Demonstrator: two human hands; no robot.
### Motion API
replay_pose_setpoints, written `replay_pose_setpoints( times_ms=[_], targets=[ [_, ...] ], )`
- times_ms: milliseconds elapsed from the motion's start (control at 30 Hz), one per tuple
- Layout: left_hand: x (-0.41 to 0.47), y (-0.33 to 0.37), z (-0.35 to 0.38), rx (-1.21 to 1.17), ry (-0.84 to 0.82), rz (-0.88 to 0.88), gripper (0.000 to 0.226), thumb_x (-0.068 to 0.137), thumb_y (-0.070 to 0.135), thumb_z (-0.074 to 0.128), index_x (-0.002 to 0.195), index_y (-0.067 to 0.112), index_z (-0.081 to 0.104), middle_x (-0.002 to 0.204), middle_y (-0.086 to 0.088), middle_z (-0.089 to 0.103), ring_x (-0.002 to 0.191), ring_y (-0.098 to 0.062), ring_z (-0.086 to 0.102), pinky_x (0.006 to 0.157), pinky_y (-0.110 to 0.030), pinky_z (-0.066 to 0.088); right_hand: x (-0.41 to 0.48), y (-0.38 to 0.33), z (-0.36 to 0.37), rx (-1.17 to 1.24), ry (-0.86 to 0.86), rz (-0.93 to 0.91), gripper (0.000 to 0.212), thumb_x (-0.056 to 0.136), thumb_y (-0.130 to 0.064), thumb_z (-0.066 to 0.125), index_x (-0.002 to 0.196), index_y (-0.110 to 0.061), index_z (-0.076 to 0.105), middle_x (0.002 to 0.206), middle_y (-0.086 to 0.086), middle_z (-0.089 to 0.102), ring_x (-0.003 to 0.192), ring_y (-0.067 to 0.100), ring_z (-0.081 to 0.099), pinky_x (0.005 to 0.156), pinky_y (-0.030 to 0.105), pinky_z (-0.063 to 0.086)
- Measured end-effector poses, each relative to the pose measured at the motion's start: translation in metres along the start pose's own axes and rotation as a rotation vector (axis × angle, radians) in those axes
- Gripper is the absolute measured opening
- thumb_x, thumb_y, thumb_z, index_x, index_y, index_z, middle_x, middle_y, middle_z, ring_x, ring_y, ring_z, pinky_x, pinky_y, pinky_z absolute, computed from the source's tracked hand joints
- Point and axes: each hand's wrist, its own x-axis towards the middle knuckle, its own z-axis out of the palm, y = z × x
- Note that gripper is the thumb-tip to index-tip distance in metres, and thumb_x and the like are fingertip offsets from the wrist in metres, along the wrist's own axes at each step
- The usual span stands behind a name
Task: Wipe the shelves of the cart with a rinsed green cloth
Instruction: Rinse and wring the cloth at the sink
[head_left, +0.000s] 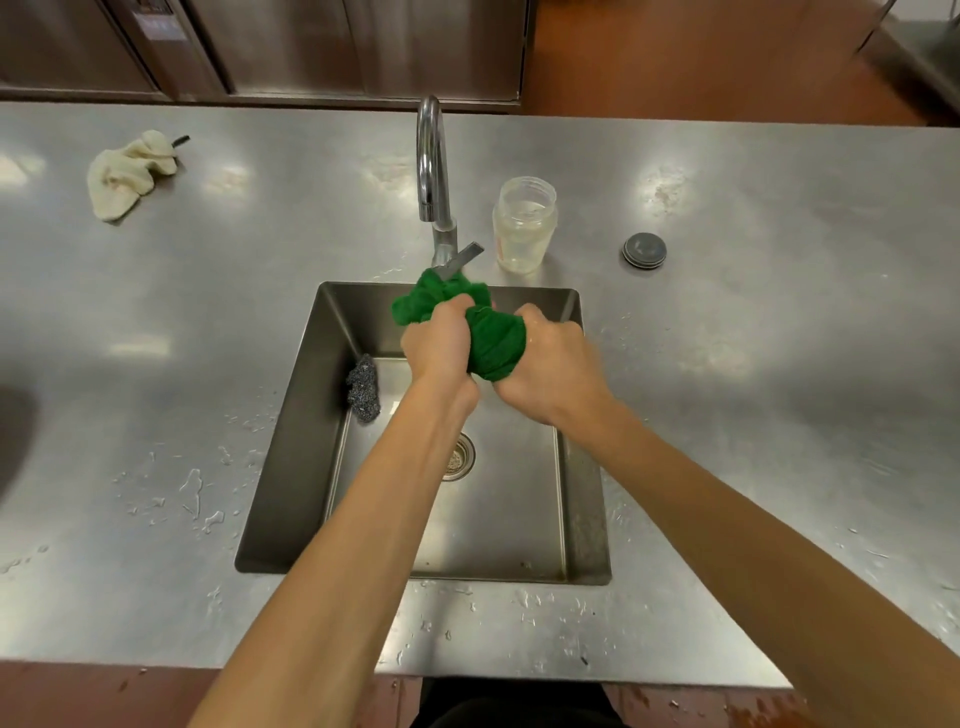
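No legible text anywhere in view.

Clear plastic jar (524, 228), standing on the steel counter (208, 322): a thin strip of reddish print runs down its side, too small and blurred to make out any letter or number.

Steel cabinet front (291, 47) behind the counter, far top left: a pale label panel (156, 23) with a few rows of print and a darker band above. All of it is smeared; no word, brand or figure can be read.
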Motion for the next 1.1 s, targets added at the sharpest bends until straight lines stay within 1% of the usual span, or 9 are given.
replay_pose_setpoints(
  times_ms=[100, 200, 333, 500, 600, 700, 800, 967, 1100],
  targets=[
    [-0.01, 0.005, 0.001, 0.066, -0.103, 0.135, 0.018, 0.086, -0.012, 0.057, 0.081, 0.004, 0.064, 0.06, -0.006, 0.07, 0.056, -0.019, 0.068, 0.059, -0.029, 0.058, 0.0, -0.001, -0.006, 0.209, -0.124, 0.049, 0.023, 0.063, -0.033, 0.07, 0.076, -0.028, 0.052, 0.071, -0.006, 0.061, 0.067, 0.02, 0.06, 0.062, 0.035, 0.053],
    [-0.014, 0.009, -0.003, 0.173, -0.184, 0.225, 0.017, 0.084, -0.014, 0.054, 0.085, -0.001, 0.065, 0.069, -0.015, 0.071, 0.063, -0.023, 0.07, 0.06, -0.033, 0.058, -0.001, 0.0, -0.012, 0.435, -0.278, 0.063, 0.026, 0.049, -0.013, 0.072, 0.06, -0.019, 0.05, 0.057, -0.007, 0.055, 0.052, 0.015, 0.048, 0.05, 0.03, 0.039],
    [-0.016, 0.011, -0.008, 0.263, -0.312, 0.315, 0.027, 0.084, -0.017, 0.052, 0.078, 0.004, 0.068, 0.067, -0.011, 0.07, 0.073, -0.031, 0.074, 0.071, -0.047, 0.061, -0.01, -0.003, -0.015, 0.696, -0.446, 0.077, 0.027, 0.055, 0.018, 0.067, 0.059, 0.0, 0.049, 0.054, 0.002, 0.046, 0.049, 0.014, 0.036, 0.046, 0.025, 0.028],
    [-0.011, 0.016, -0.013, 0.263, -0.48, 0.248, 0.021, 0.082, -0.017, 0.053, 0.081, 0.002, 0.063, 0.07, -0.015, 0.062, 0.069, -0.036, 0.07, 0.072, -0.056, 0.059, -0.012, 0.0, -0.012, 0.866, -0.599, 0.178, 0.048, 0.056, 0.025, 0.057, 0.044, -0.016, 0.034, 0.047, 0.001, 0.032, 0.042, 0.014, 0.026, 0.046, 0.022, 0.019],
    [-0.007, 0.022, -0.013, 0.282, -0.553, 0.229, 0.021, 0.084, -0.019, 0.049, 0.084, -0.001, 0.059, 0.067, -0.014, 0.059, 0.062, -0.034, 0.068, 0.067, -0.049, 0.059, -0.011, -0.001, -0.008, 0.97, -0.708, 0.241, 0.034, 0.05, 0.016, 0.055, 0.052, -0.009, 0.031, 0.053, 0.002, 0.03, 0.041, 0.012, 0.023, 0.046, 0.022, 0.014],
    [-0.004, 0.026, -0.014, 0.281, -0.614, 0.17, 0.015, 0.076, -0.013, 0.051, 0.086, -0.003, 0.057, 0.068, -0.016, 0.058, 0.058, -0.032, 0.066, 0.066, -0.045, 0.057, -0.01, -0.001, -0.007, 1.063, -0.835, 0.254, 0.023, 0.049, 0.014, 0.052, 0.065, 0.005, 0.038, 0.055, 0.003, 0.032, 0.037, 0.009, 0.024, 0.042, 0.014, 0.018],
    [-0.003, 0.027, -0.017, 0.245, -0.673, 0.104, 0.012, 0.07, -0.009, 0.05, 0.078, -0.001, 0.055, 0.064, -0.014, 0.057, 0.056, -0.029, 0.063, 0.073, -0.05, 0.053, -0.011, -0.002, -0.007, 1.155, -0.952, 0.265, 0.03, 0.051, 0.015, 0.048, 0.08, 0.012, 0.044, 0.05, 0.0, 0.036, 0.034, 0.005, 0.027, 0.038, 0.01, 0.021],
    [-0.002, 0.03, -0.018, 0.268, -0.814, 0.1, 0.013, 0.073, -0.01, 0.048, 0.074, 0.002, 0.054, 0.063, -0.012, 0.055, 0.058, -0.029, 0.062, 0.077, -0.052, 0.055, -0.017, 0.002, 0.001, 1.399, -1.112, 0.209, 0.029, 0.049, 0.009, 0.055, 0.072, -0.006, 0.045, 0.051, 0.002, 0.037, 0.031, 0.002, 0.025, 0.036, 0.009, 0.018],
    [0.003, 0.023, -0.016, 0.319, -0.861, 0.066, 0.01, 0.073, -0.008, 0.049, 0.075, 0.001, 0.054, 0.063, -0.015, 0.054, 0.062, -0.03, 0.065, 0.078, -0.05, 0.055, -0.024, 0.008, 0.007, 1.465, -1.14, 0.229, 0.035, 0.053, 0.006, 0.059, 0.081, -0.008, 0.042, 0.052, 0.001, 0.041, 0.031, 0.001, 0.027, 0.037, 0.015, 0.014]
  ],
)
